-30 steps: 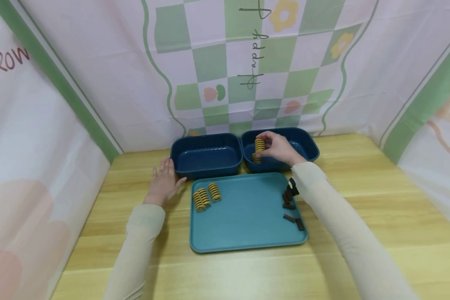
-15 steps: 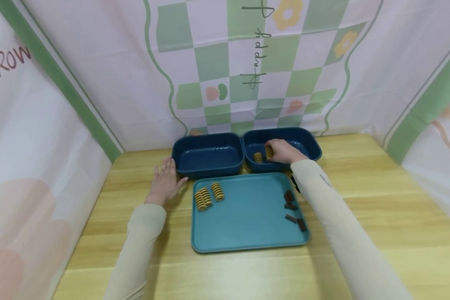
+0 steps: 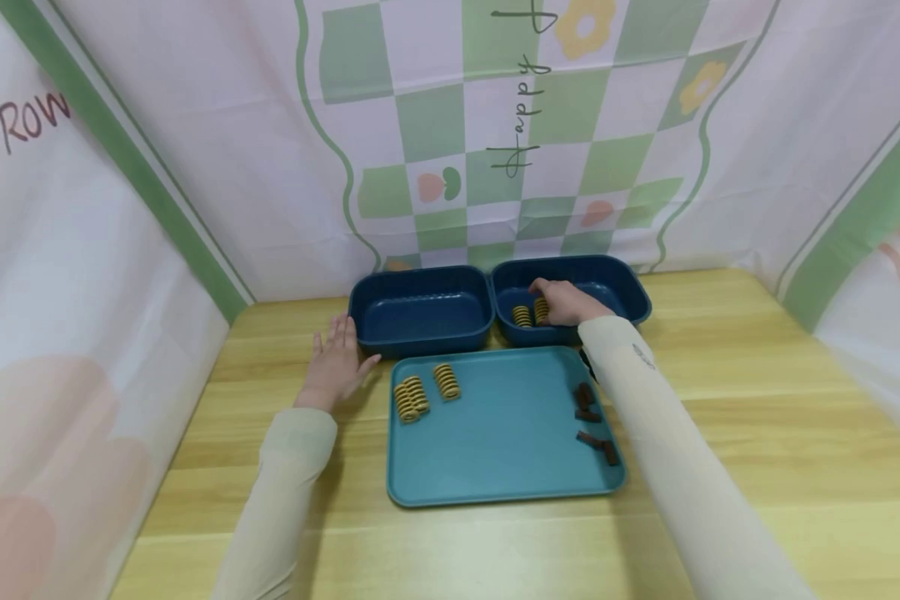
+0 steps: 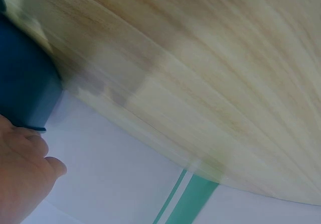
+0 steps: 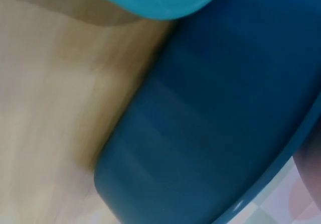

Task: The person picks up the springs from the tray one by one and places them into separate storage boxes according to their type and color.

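In the head view my right hand (image 3: 566,303) reaches into the right blue bin (image 3: 633,304). Its fingers hold a yellow coil spring (image 3: 542,312), low in the bin and partly hidden by the hand. Beside it a second yellow spring (image 3: 522,316) stands in the same bin. My left hand (image 3: 333,367) lies with fingers extended against the left end of the left blue bin (image 3: 423,343); the left wrist view shows those fingers at the bin's rim (image 4: 30,129). Several yellow springs (image 3: 446,382) lie at the left of the teal tray (image 3: 495,467).
Several small dark brown ridged pieces (image 3: 598,440) lie along the tray's right side. The bins stand side by side behind the tray on a wooden table (image 3: 457,550). A printed cloth (image 3: 435,125) hangs close behind them.
My right hand has lowered its spring into the right bin and shifted it slightly right, beside the other spring. My left hand stays at the left bin.
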`<state>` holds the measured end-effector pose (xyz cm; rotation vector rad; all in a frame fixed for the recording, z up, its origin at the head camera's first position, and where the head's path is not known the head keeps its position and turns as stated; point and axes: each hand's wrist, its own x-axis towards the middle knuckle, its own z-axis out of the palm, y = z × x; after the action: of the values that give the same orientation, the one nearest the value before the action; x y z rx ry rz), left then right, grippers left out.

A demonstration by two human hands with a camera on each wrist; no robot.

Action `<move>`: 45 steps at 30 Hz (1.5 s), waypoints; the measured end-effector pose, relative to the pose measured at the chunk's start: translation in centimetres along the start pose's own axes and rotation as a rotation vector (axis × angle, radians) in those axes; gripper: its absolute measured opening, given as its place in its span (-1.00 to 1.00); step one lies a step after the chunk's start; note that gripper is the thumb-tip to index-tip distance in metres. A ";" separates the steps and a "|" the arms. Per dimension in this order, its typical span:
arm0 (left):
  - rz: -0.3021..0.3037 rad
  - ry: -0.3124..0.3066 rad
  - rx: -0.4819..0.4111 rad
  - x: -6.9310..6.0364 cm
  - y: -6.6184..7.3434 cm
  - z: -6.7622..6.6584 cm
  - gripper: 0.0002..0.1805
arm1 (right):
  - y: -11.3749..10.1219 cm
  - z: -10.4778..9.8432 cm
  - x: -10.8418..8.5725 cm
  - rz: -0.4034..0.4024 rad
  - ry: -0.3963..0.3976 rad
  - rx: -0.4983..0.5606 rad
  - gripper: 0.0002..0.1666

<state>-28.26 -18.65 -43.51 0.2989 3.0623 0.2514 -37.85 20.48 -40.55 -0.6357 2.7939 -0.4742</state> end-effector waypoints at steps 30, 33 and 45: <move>0.000 0.003 0.016 -0.2 0.2 -0.2 -0.11 | -0.3 -0.3 0.7 -0.013 -0.094 -0.019 -0.48; -0.004 -0.001 0.018 -0.2 0.1 -0.1 -0.11 | -0.7 -0.6 0.5 -0.020 -0.077 0.009 -0.45; 0.004 0.018 0.023 -0.2 0.1 -0.1 -0.11 | -7.1 -1.5 -1.3 -0.276 0.103 0.118 -0.55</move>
<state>-28.05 -18.66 -43.35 0.3059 3.0841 0.2204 -34.49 15.39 -36.36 -1.0022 2.7568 -0.7386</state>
